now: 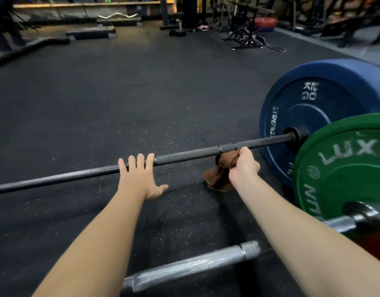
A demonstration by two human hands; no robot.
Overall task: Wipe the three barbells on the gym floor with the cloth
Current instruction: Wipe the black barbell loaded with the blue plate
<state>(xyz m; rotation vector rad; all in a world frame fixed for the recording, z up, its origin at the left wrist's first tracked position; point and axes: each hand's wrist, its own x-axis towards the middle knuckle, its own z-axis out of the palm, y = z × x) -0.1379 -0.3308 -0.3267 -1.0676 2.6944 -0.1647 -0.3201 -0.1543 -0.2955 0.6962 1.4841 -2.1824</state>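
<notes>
Head view: the right hand (242, 166) grips the cloth (219, 179) against the black barbell (184, 156) on the floor. The left hand (140, 174) lies flat on it, fingers straight. Wiping seems underway; next, the cloth should slide along the bar.

Open floor (142, 93) beyond bar (184, 156); plates (313, 116) block right

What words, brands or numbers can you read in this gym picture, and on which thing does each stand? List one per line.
"STREN", its ending unclear: white letters down the left face of the large blue rubber weight plate.
"KG": upper face of the same plate; the marks stacked with it are unreadable.
"LUX", cut off by the picture's edge: upper face of the green rubber weight plate.
Lower white letters and round emblem on the green plate: too blurred to read.
</notes>
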